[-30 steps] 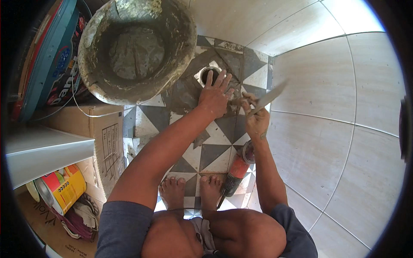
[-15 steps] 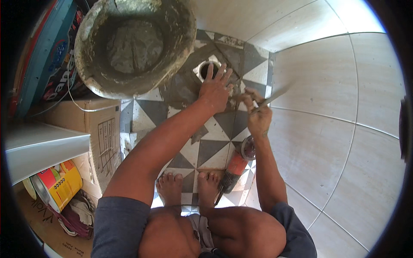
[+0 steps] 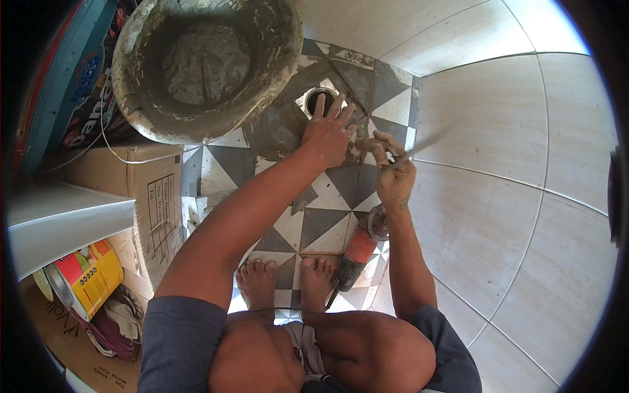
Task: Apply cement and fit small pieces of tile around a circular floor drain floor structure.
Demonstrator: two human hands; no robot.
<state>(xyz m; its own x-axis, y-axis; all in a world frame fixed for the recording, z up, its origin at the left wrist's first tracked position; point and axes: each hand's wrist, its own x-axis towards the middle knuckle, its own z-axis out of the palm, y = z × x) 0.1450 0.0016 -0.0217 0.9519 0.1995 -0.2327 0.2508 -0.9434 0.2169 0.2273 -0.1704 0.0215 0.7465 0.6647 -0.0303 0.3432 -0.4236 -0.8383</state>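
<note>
My left hand (image 3: 327, 131) has its fingers spread over a square floor drain (image 3: 308, 90) with a dark round opening, set amid smeared grey mortar (image 3: 282, 131) on the patterned floor. Just to its right, my right hand (image 3: 393, 167) grips a thin, flat metal blade (image 3: 422, 144), perhaps a trowel, which points up and right. A large mortar-crusted bucket (image 3: 203, 65) with wet grey mix inside stands at the upper left. A red and black angle grinder (image 3: 362, 245) lies on the floor below my right hand, beside my bare feet.
Pale tiled walls (image 3: 478, 111) rise close on the right and at the back. Along the left are a cardboard box (image 3: 151, 223), a grey metal ledge (image 3: 69, 223), a yellow can (image 3: 92, 275), crumpled cloths (image 3: 118, 324) and stacked teal and dark containers (image 3: 65, 92).
The whole view has shifted slightly, with the floor and bucket a little higher in the picture. My right hand and blade have moved slightly; my left hand stays spread by the drain.
</note>
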